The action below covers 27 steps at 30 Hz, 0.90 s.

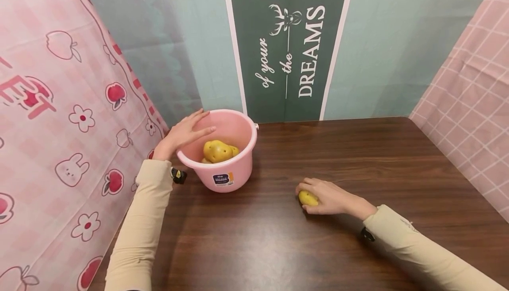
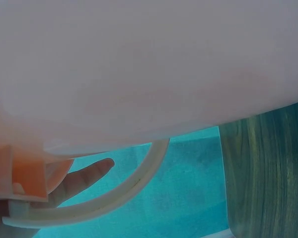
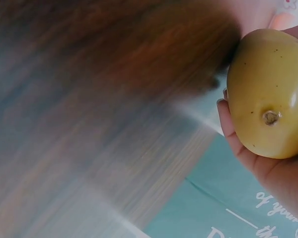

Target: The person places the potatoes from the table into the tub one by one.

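A pink bucket (image 1: pixel 238 167) stands on the table at the left, with several yellow potatoes (image 1: pixel 218 151) inside. My left hand (image 1: pixel 184 134) rests on its left rim, fingers fairly straight and thumb reaching over the opening. In the left wrist view the bucket's side (image 2: pixel 154 74) fills most of the picture, with one straight finger (image 2: pixel 87 178) behind its handle (image 2: pixel 116 198). Right of the bucket, my right hand (image 1: pixel 328 197) grips a yellow potato (image 1: pixel 308 198), low over the table. That potato (image 3: pixel 268 94) shows a small dimple in the right wrist view, fingers curled round it.
The brown wooden table (image 1: pixel 254 238) ends at a green and teal backdrop cloth (image 1: pixel 286 105) with white lettering. A pink patterned cloth (image 1: pixel 79 149) hangs close along the left side, and a pink checked cloth (image 1: pixel 473 96) on the right.
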Each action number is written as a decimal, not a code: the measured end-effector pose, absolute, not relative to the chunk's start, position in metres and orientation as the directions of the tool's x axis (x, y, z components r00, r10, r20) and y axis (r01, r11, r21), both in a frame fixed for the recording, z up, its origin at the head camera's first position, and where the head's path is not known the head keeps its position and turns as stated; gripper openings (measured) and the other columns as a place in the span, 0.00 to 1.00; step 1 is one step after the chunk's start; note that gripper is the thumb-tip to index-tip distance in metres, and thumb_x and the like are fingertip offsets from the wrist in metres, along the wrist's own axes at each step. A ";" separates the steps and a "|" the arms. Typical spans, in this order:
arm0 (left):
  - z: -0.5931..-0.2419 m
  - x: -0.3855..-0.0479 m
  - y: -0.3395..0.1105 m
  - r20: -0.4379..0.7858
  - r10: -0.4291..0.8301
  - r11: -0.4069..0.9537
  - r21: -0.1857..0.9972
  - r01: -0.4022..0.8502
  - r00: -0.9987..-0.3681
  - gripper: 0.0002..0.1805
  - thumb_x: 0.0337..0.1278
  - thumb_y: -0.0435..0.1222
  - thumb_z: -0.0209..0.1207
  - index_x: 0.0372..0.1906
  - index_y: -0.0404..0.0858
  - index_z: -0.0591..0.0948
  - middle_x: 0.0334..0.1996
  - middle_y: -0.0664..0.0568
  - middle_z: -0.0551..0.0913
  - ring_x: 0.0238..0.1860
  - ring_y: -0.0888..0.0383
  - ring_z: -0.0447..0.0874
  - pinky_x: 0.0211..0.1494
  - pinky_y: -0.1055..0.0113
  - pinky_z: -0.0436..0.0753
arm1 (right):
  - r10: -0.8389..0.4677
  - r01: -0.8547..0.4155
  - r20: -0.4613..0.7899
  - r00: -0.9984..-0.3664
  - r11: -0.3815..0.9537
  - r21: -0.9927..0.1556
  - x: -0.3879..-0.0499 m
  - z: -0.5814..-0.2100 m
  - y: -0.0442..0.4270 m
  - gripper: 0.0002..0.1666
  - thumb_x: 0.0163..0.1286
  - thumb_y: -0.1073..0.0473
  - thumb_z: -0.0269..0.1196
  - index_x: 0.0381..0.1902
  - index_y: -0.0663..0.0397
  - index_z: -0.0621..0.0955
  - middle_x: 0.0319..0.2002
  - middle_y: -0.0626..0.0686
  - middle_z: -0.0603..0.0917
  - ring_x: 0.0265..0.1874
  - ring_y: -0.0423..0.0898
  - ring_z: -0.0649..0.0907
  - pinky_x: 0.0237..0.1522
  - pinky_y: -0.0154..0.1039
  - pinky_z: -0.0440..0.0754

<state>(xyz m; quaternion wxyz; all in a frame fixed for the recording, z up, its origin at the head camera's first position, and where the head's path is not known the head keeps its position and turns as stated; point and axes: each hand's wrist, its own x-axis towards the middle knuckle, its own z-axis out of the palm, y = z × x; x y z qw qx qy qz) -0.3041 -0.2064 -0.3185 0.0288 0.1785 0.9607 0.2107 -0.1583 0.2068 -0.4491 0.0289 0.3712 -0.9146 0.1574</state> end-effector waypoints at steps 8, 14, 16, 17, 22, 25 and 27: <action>-0.318 -0.304 -0.207 0.021 0.357 0.852 0.402 0.335 -0.934 0.44 0.50 0.69 0.46 0.72 0.58 0.54 0.74 0.55 0.47 0.72 0.41 0.42 0.64 0.31 0.46 | -0.671 -0.680 0.145 -0.727 0.673 -0.290 -0.157 -0.450 0.205 0.19 0.54 0.48 0.65 0.45 0.38 0.77 0.34 0.35 0.69 0.27 0.34 0.70 0.25 0.27 0.68; -0.318 -0.305 -0.207 0.023 0.362 0.854 0.393 0.341 -0.932 0.44 0.51 0.69 0.46 0.72 0.58 0.53 0.74 0.54 0.47 0.72 0.40 0.43 0.64 0.31 0.47 | -0.675 -0.687 0.154 -0.721 0.669 -0.283 -0.159 -0.446 0.205 0.19 0.55 0.48 0.65 0.45 0.39 0.77 0.35 0.36 0.69 0.27 0.34 0.70 0.26 0.27 0.69; -0.318 -0.305 -0.207 0.026 0.363 0.854 0.389 0.344 -0.931 0.44 0.51 0.69 0.46 0.72 0.58 0.54 0.74 0.54 0.47 0.72 0.40 0.43 0.64 0.32 0.48 | -0.676 -0.689 0.159 -0.720 0.668 -0.280 -0.159 -0.445 0.205 0.19 0.55 0.48 0.65 0.46 0.40 0.77 0.35 0.36 0.69 0.27 0.34 0.70 0.26 0.27 0.69; -0.318 -0.306 -0.207 0.027 0.364 0.855 0.388 0.345 -0.931 0.44 0.51 0.69 0.46 0.72 0.58 0.54 0.74 0.54 0.47 0.72 0.39 0.43 0.64 0.32 0.48 | -0.676 -0.690 0.159 -0.719 0.667 -0.281 -0.160 -0.445 0.205 0.20 0.55 0.48 0.65 0.46 0.40 0.77 0.35 0.36 0.69 0.27 0.34 0.70 0.26 0.27 0.69; -0.318 -0.307 -0.207 0.032 0.367 0.854 0.384 0.350 -0.930 0.44 0.51 0.69 0.46 0.72 0.57 0.54 0.74 0.54 0.47 0.72 0.39 0.44 0.64 0.32 0.48 | -0.677 -0.691 0.163 -0.718 0.665 -0.283 -0.161 -0.442 0.204 0.20 0.55 0.48 0.65 0.47 0.42 0.77 0.35 0.37 0.69 0.27 0.34 0.70 0.25 0.27 0.69; -0.318 -0.307 -0.207 0.032 0.366 0.855 0.383 0.349 -0.930 0.44 0.51 0.69 0.46 0.72 0.57 0.54 0.74 0.53 0.47 0.72 0.39 0.44 0.64 0.32 0.48 | -0.678 -0.695 0.170 -0.715 0.662 -0.281 -0.162 -0.441 0.204 0.21 0.55 0.48 0.65 0.47 0.42 0.77 0.35 0.37 0.69 0.27 0.34 0.70 0.24 0.27 0.69; -0.319 -0.307 -0.207 0.030 0.365 0.856 0.383 0.348 -0.931 0.44 0.51 0.69 0.46 0.72 0.57 0.54 0.74 0.54 0.47 0.72 0.39 0.44 0.64 0.32 0.49 | -0.678 -0.696 0.175 -0.714 0.661 -0.279 -0.162 -0.441 0.203 0.21 0.55 0.47 0.65 0.48 0.42 0.77 0.35 0.36 0.69 0.27 0.34 0.70 0.25 0.27 0.68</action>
